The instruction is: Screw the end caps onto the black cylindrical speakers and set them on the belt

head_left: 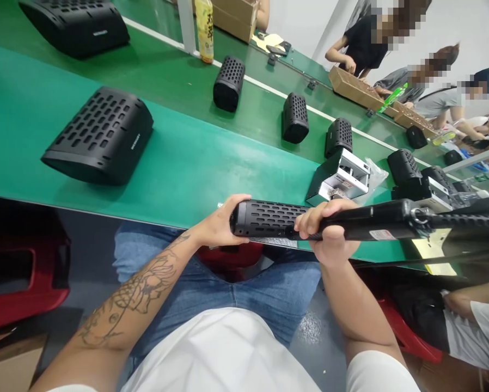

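My left hand (pixel 222 222) is closed around the left end of a black housing with slotted holes (pixel 269 218), held at the front edge of the green work surface. In my right hand (pixel 332 231) is a black electric screwdriver (pixel 375 220), gripped near its front end and lying almost level. Its tip points left at the housing; whether it touches a screw is hidden by my fingers. From its rear end a dark cord (pixel 465 220) runs off to the right. Just beyond my right hand stands a silver and black screw feeder (pixel 344 177).
Similar black housings stand at the left (pixel 101 136), far left (pixel 77 27) and along the green bench (pixel 228 84). A yellow-labelled bottle (pixel 205 32) stands by a white post. Co-workers (pixel 362 49) work across the bench with cardboard boxes (pixel 354 90); another person (pixel 477 321) sits at my right.
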`<state>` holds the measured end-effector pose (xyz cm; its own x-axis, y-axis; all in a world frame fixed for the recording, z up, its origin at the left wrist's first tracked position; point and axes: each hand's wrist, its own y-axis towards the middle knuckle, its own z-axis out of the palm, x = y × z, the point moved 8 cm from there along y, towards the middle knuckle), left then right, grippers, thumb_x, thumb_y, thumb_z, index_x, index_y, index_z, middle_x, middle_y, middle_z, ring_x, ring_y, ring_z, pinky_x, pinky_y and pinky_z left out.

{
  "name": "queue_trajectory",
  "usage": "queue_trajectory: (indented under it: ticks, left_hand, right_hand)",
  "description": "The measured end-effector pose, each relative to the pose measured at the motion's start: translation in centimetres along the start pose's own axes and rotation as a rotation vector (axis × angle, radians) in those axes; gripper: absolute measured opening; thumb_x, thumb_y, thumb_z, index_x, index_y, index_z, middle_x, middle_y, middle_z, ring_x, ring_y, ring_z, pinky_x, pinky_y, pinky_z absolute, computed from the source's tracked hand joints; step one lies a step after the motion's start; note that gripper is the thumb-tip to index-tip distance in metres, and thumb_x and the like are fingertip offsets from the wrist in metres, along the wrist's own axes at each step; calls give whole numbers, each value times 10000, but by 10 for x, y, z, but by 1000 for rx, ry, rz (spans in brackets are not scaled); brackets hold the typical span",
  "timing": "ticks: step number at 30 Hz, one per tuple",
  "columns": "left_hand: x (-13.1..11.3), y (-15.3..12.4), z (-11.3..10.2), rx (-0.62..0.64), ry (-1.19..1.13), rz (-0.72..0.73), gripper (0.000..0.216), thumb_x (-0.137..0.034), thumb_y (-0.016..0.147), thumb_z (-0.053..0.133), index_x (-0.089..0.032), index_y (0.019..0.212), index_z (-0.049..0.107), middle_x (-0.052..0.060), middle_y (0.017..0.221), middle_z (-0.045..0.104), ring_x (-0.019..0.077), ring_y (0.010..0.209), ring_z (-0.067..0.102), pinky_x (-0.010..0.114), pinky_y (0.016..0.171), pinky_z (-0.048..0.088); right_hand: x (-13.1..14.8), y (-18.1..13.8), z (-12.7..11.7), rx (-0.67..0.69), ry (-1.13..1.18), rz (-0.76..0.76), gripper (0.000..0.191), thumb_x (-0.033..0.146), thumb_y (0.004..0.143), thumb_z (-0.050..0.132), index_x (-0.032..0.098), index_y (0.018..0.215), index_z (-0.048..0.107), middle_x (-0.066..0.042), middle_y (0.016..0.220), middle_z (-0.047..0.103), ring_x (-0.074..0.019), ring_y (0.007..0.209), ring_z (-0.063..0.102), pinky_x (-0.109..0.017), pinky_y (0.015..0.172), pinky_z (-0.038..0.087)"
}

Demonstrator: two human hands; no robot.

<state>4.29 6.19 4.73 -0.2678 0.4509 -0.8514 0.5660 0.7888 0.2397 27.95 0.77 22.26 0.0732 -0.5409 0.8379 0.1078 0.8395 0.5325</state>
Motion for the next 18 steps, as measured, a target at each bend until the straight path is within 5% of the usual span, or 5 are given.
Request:
queue_trajectory:
  ticks: [13, 18]
  left_hand:
    - [-1, 1, 0, 5, 10, -4, 1195, -413, 820, 1089, -310, 1845, 484, 188, 1780, 691, 437, 1585, 779, 631, 1380, 664]
    - [-4, 0, 0, -7, -22, 35, 1170, -429, 850, 1063, -308, 1843, 458, 192, 1821, 656, 445, 1645, 743, 637, 1422, 627]
  right_hand:
    - [-10, -7, 5, 141, -25, 65, 439, 591, 993, 1077, 330, 967, 725, 92, 629, 665, -161, 447, 573, -365, 504, 611]
    - [-36, -23, 3, 278, -103, 231, 555, 653, 828, 1171, 344, 919, 719, 60, 668, 677, -216, 561, 657, -431, 573, 646]
